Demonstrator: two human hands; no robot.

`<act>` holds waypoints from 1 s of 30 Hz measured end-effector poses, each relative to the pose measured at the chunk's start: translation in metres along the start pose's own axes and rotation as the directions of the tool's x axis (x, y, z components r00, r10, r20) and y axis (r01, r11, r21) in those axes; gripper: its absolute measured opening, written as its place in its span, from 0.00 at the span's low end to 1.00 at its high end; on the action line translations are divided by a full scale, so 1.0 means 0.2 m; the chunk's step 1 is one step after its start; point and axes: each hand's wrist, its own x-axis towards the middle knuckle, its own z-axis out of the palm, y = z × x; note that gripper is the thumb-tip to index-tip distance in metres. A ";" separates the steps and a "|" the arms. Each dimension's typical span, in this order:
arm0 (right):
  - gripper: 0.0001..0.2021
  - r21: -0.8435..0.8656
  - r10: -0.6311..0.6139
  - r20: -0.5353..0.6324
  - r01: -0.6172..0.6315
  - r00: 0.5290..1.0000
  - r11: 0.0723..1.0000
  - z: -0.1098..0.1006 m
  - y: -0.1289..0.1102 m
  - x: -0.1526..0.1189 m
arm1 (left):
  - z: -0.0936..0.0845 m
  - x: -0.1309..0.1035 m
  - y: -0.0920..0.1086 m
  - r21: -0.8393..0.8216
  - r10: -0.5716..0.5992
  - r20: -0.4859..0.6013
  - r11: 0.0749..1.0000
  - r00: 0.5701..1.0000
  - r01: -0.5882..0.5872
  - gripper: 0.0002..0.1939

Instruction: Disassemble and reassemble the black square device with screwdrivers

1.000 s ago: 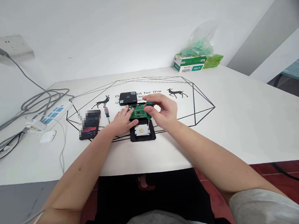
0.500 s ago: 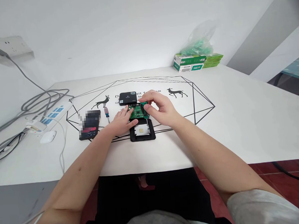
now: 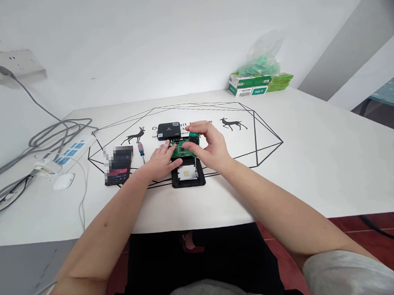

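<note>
My right hand (image 3: 213,147) is closed round the green and black handle of a screwdriver (image 3: 194,138), held upright. Its metal shaft points down to the right side of an open black casing (image 3: 188,183), which has a silvery plate with a gold-coloured square inside. Stretched fingers of my left hand (image 3: 162,160) rest on the green circuit board (image 3: 183,150) at the casing's far side, with the thumb near its left edge. Behind the board lies a flat black cover (image 3: 168,130) with small labels. The screwdriver's tip is too small to make out clearly.
Left of my left hand lie a second screwdriver (image 3: 141,150) and a phone (image 3: 120,166). Farther left are a white earbud case (image 3: 64,181), a power strip (image 3: 72,151) and coiled grey cables (image 3: 62,124). Green and white boxes (image 3: 249,84) with a plastic bag stand at the back right.
The screwdriver's handle now stands more upright, and my right hand's fingers have shifted around it. My left hand stays in place on the board.
</note>
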 end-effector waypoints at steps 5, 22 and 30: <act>0.17 -0.083 0.049 -0.068 -0.054 0.997 0.995 0.00 -0.01 0.01 | 0.00 -0.01 0.00 -0.006 -0.008 0.005 1.000 1.000 0.008 0.53; 0.10 0.027 -0.036 -0.084 0.038 0.996 0.999 -0.04 -0.01 0.02 | 0.03 0.01 -0.03 0.019 0.016 -0.020 1.000 1.000 -0.015 0.53; 0.08 0.140 -0.005 -0.065 0.014 0.998 0.990 -0.04 -0.01 0.03 | 0.02 0.01 -0.02 -0.004 0.010 -0.015 1.000 1.000 -0.010 0.52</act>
